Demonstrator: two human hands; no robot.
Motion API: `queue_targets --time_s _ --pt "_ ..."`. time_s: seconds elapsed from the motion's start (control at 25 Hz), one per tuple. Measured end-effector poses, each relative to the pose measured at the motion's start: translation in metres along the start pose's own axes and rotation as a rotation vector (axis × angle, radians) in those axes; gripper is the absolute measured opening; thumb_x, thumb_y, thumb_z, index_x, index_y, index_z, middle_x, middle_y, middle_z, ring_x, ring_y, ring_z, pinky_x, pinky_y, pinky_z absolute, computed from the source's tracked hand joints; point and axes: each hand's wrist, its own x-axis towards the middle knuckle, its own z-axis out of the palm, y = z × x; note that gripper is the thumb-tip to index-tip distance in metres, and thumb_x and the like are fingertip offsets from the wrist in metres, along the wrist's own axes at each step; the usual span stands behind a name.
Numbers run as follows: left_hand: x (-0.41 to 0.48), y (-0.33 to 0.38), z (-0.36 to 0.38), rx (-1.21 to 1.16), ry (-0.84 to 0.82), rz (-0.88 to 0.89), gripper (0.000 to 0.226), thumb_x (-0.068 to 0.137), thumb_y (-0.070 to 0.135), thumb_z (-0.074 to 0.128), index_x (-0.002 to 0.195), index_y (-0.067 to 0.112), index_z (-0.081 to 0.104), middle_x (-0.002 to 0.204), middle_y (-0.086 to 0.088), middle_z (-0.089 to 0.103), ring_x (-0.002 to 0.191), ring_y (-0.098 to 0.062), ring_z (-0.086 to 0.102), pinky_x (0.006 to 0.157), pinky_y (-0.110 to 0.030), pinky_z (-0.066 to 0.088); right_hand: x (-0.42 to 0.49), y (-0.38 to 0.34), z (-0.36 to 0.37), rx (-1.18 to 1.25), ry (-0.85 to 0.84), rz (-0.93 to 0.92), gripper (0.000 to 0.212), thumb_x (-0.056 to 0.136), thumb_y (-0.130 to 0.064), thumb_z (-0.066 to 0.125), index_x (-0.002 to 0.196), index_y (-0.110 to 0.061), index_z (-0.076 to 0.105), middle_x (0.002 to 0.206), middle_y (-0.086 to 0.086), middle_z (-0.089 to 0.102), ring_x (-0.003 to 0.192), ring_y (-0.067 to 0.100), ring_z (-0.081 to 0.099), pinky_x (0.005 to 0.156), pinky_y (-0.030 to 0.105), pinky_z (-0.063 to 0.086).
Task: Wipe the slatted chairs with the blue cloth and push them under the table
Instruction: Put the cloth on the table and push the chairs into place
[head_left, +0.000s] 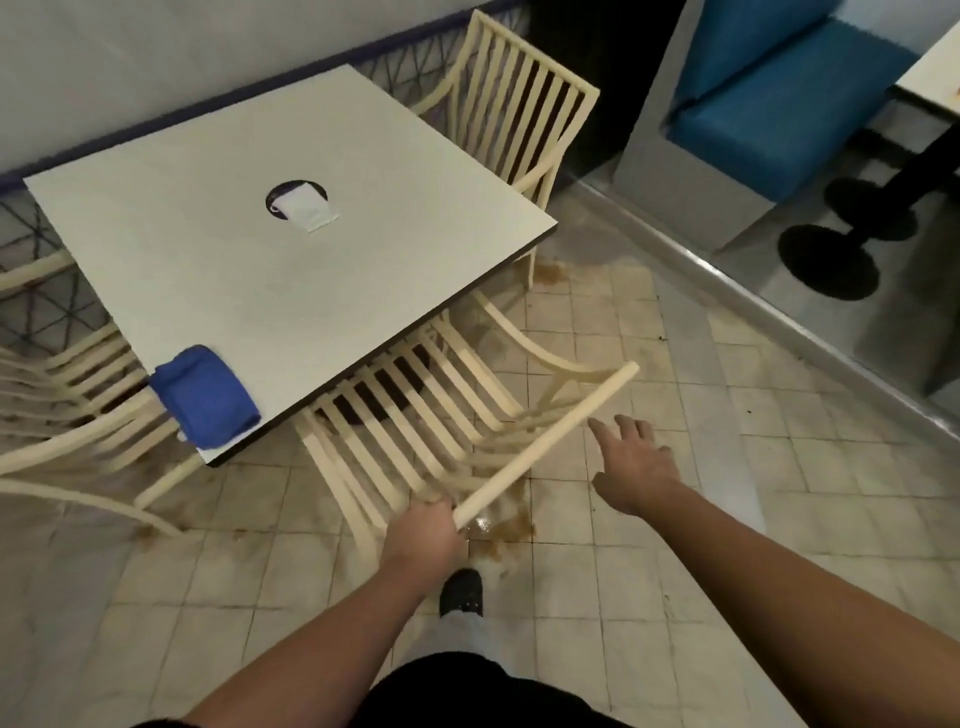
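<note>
Slatted chairs left of table: cream painted, curved arms, part tucked under the table's left edge. Blue cloth: folded soft pad on the table's near corner, parked, so wiping looks paused. Table: square, smooth white top, dark edge. Paper slip in a dark round holder sits mid-table.

Near chair: thin flat slats, round bar top rail, front of seat under the table's near edge, blurred. Left hand: grip clamped round the rail's near end, likely to steer the chair in. Far chair: upright behind the table's far-right corner.

Right hand: grip apart, fingers spread, just beside the rail, not touching. Pale tiled floor is stained brown below the table's near edge.
</note>
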Motion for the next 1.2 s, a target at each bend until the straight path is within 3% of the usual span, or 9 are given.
queue_targets --time_s 0.16,0.28,0.4,0.52,0.64,0.76,0.88,1.0,1.2 --pt "0.006 0.003 0.001 0.051 -0.016 0.011 0.025 0.092 0.038 0.056 0.115 0.033 0.064 0.094 0.006 0.07 0.084 -0.019 0.069 0.076 -0.036 0.059 0.054 0.017 -0.008 -0.216 0.015 -0.151 0.082 0.097 -0.036 0.055 0.16 -0.036 0.003 0.17 0.01 -0.002 0.157 0.032 -0.003 0.121 0.06 0.02" --pt "0.008 0.005 0.001 0.116 -0.034 -0.009 0.031 0.093 0.039 0.053 0.122 0.034 0.063 0.101 0.003 0.071 0.091 -0.022 0.07 0.081 -0.037 0.058 0.095 0.023 -0.013 -0.295 0.072 -0.328 0.058 0.1 -0.047 0.05 0.154 -0.038 0.031 0.166 0.007 0.022 0.155 0.029 0.012 0.119 0.066 0.009" --pt "0.011 0.013 0.0 0.172 -0.038 -0.037 0.038 0.093 0.035 0.054 0.131 0.036 0.061 0.106 0.003 0.071 0.094 -0.021 0.069 0.081 -0.035 0.056 0.132 0.038 -0.023 -0.372 0.019 -0.471 0.038 0.101 -0.053 0.047 0.134 -0.036 0.055 0.135 -0.001 0.055 0.133 0.025 0.048 0.116 0.065 0.018" --pt "0.013 0.023 0.009 0.035 0.035 -0.184 0.036 0.092 0.029 0.061 0.127 0.037 0.065 0.107 0.003 0.07 0.098 -0.019 0.068 0.082 -0.033 0.056 0.159 0.062 -0.028 -0.359 0.034 -0.607 0.032 0.102 -0.052 0.045 0.129 -0.038 0.056 0.125 -0.004 0.057 0.121 0.022 0.056 0.113 0.057 0.027" --pt "0.011 0.055 0.022 -0.077 0.284 -0.416 0.039 0.086 0.04 0.073 0.122 0.024 0.07 0.111 0.0 0.064 0.107 -0.021 0.062 0.088 -0.034 0.053 0.179 0.091 -0.033 -0.304 0.083 -0.724 0.029 0.104 -0.048 0.043 0.128 -0.038 0.055 0.124 -0.005 0.058 0.118 0.021 0.057 0.11 0.049 0.031" --pt "0.009 0.083 0.029 0.02 0.26 -0.68 0.066 0.081 0.07 0.064 0.132 0.028 0.063 0.129 -0.002 0.062 0.123 -0.027 0.055 0.115 -0.054 0.029 0.199 0.122 -0.041 -0.22 0.02 -0.76 0.027 0.105 -0.043 0.044 0.13 -0.037 0.053 0.125 -0.008 0.057 0.121 0.019 0.054 0.106 0.046 0.037" --pt "-0.001 0.083 0.04 -0.042 0.268 -0.826 0.071 0.078 0.076 0.056 0.131 0.028 0.062 0.129 -0.005 0.063 0.126 -0.032 0.052 0.114 -0.073 0.023 0.209 0.133 -0.049 -0.171 -0.072 -0.762 0.033 0.105 -0.045 0.046 0.136 -0.035 0.05 0.128 -0.009 0.053 0.125 0.017 0.049 0.099 0.046 0.044" --pt "-0.018 0.07 0.062 -0.2 0.451 -0.748 0.073 0.07 0.075 0.053 0.119 0.023 0.068 0.115 -0.007 0.065 0.114 -0.035 0.055 0.101 -0.069 0.04 0.203 0.13 -0.05 -0.195 -0.103 -0.785 0.05 0.101 -0.062 0.04 0.144 -0.037 0.041 0.133 -0.005 0.05 0.126 0.019 0.045 0.101 0.048 0.044" --pt "-0.035 0.062 0.065 -0.289 0.48 -0.557 0.078 0.072 0.099 0.029 0.104 0.032 0.051 0.11 0.009 0.05 0.111 -0.022 0.043 0.105 -0.052 0.034 0.192 0.124 -0.044 -0.258 -0.039 -0.744 0.052 0.102 -0.064 0.026 0.142 -0.034 0.039 0.134 -0.001 0.048 0.124 0.021 0.043 0.099 0.048 0.043"
